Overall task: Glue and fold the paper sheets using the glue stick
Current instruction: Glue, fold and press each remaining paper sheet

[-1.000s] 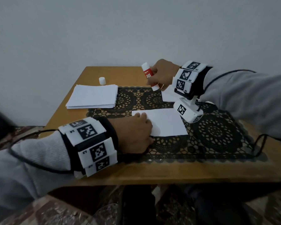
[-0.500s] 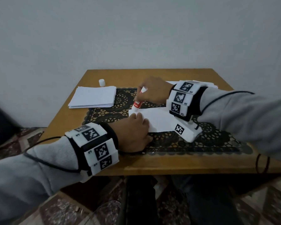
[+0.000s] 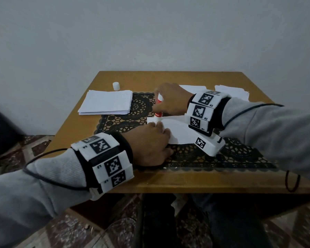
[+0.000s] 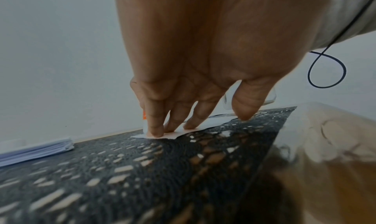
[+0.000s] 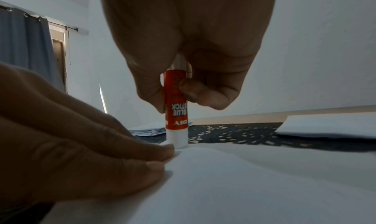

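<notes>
We are working at a wooden table (image 3: 168,181) covered in the middle by a black lace mat (image 3: 240,154). At about ten o'clock from our hands a stack of paper sheets (image 3: 106,102) is lying on the mat's far left corner, with a small white cap (image 3: 116,86) standing just beyond it at eleven o'clock; more white sheets (image 3: 231,92) are lying at one to two o'clock, partly hidden behind our right wrist band. The sheet we are gluing (image 3: 179,129) is lying in the centre of the mat, its right part covered by the wrist camera. Our left hand (image 3: 149,144) is reaching in from seven o'clock, palm down, its straight fingertips (image 4: 156,131) pressing the sheet's left edge flat while the thumb is touching the mat just beside it. Our right hand (image 3: 170,99) is coming in from three o'clock, knuckles up, thumb and curled fingers pinching the red glue stick (image 5: 176,113). We are holding the stick nearly upright, cap end down, its white tip touching the sheet's far left corner, right next to the left fingertips.
</notes>
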### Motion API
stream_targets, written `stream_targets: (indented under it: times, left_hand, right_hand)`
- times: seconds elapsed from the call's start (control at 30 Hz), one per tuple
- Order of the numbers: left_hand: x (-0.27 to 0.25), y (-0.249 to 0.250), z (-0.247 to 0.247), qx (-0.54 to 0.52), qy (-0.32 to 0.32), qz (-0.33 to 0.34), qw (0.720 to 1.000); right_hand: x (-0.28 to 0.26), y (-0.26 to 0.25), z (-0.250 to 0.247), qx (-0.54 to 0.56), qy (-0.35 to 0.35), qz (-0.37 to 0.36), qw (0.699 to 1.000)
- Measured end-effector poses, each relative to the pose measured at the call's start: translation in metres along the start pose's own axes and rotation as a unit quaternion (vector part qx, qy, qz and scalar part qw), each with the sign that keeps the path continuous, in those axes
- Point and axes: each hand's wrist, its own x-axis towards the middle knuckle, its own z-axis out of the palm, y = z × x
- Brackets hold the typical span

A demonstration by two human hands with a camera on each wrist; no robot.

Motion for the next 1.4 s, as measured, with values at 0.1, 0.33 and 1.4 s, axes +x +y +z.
stream_targets:
  times: [0.1,0.33,1.4]
  left_hand:
    - [0.000,0.000,0.000,-0.004,-0.002,-0.003,1.000]
    - [0.003,-0.003,-0.007,0.010,0.008,0.002,1.000]
    - [0.043,-0.004,-0.038,0.047,-0.019,-0.009,0.999]
  right_hand:
    - [-0.008,0.008,-0.005,-0.007,0.007,0.013,1.000]
    - [-0.025,0.034,-0.016,-0.012,0.017,0.054,0.998]
    - [-0.060,0.058,-0.030,-0.028,0.010,0.055,0.998]
